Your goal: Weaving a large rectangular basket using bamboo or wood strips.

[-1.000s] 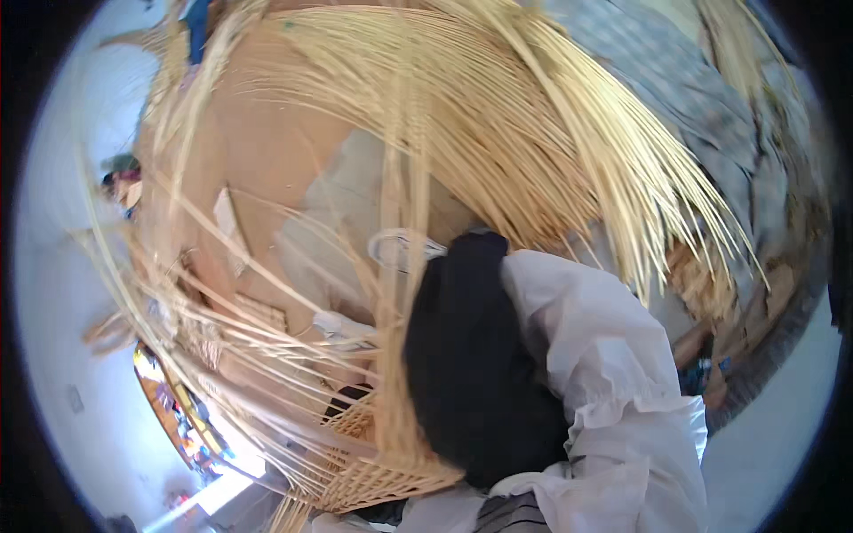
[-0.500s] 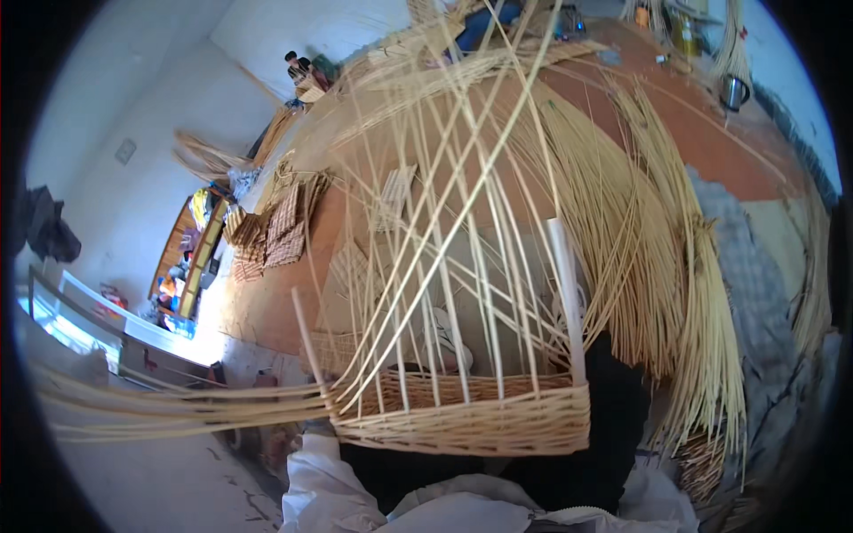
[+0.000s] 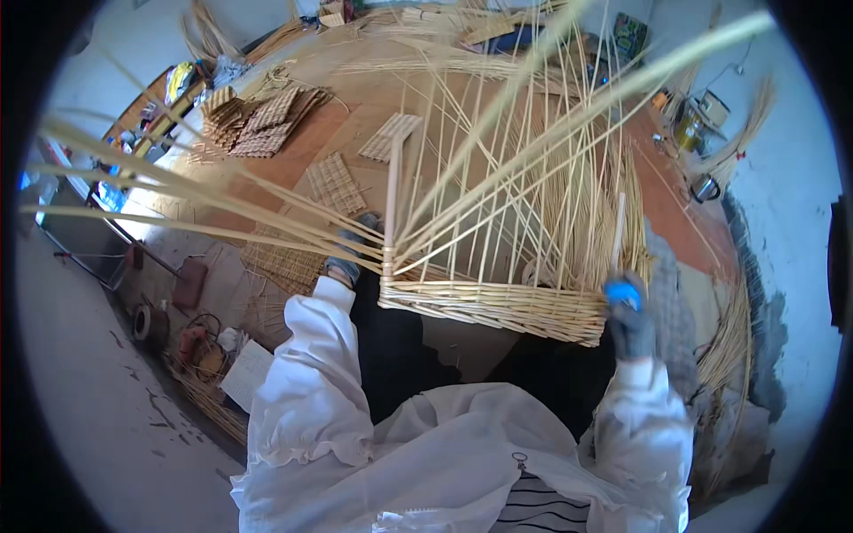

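Observation:
A half-woven wicker basket (image 3: 498, 305) is held across my lap, its low side wall toward me. Long pale willow rods stand up from its weave and others fan out past its left corner. A thicker peeled corner post (image 3: 391, 204) rises at that corner. My left hand (image 3: 354, 247), in a grey glove, is at the left end behind the rods; its fingers are mostly hidden. At the right end my right hand (image 3: 631, 318), gloved in grey with a bright blue patch near the fingers, is closed on the basket's corner below a second post (image 3: 618, 231); it looks slightly blurred.
Woven mats (image 3: 275, 120) are stacked at the far left, with more mats (image 3: 338, 182) on the floor. A large bundle of willow rods (image 3: 633, 204) lies beyond the basket to the right. A metal kettle (image 3: 705, 188) stands near the right wall. Tools and a tape roll (image 3: 149, 324) lie at left.
The view has shifted, and the basket sits higher and farther right, turned with its right end lower. Both hands show now; my right hand was hidden before.

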`<state>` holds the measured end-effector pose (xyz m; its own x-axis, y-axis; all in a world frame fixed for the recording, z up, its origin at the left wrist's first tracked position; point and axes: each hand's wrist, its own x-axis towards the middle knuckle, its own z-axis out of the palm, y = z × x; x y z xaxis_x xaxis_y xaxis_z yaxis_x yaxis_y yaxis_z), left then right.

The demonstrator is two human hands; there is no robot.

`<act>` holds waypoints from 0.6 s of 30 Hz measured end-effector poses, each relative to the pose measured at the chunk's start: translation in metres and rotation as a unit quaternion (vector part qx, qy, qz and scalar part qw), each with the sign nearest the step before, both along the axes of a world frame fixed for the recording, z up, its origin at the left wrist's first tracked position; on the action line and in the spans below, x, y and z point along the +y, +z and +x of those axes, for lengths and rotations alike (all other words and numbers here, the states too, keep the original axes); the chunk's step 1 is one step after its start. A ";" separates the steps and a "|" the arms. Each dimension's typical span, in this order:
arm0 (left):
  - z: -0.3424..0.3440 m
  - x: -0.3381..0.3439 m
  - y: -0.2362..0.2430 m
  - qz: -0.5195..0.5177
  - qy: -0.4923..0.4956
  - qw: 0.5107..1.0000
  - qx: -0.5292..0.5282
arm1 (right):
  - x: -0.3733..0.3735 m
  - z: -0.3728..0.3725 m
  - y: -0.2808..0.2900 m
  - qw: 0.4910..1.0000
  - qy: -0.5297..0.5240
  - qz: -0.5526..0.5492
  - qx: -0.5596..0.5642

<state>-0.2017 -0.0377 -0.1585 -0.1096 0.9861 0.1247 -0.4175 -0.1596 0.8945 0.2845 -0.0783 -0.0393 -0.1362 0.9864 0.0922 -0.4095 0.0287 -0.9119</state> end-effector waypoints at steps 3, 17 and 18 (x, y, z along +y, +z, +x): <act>-0.058 -0.027 0.002 -0.040 0.074 0.996 -0.029 | 0.052 -0.123 0.026 0.969 0.122 0.122 -0.175; -0.055 0.108 0.111 -0.025 0.139 0.941 0.308 | 0.214 -0.342 0.045 0.608 0.164 0.546 -0.552; -0.058 0.111 0.110 -0.081 0.136 0.937 0.310 | 0.209 -0.342 0.058 0.615 0.227 0.453 -0.604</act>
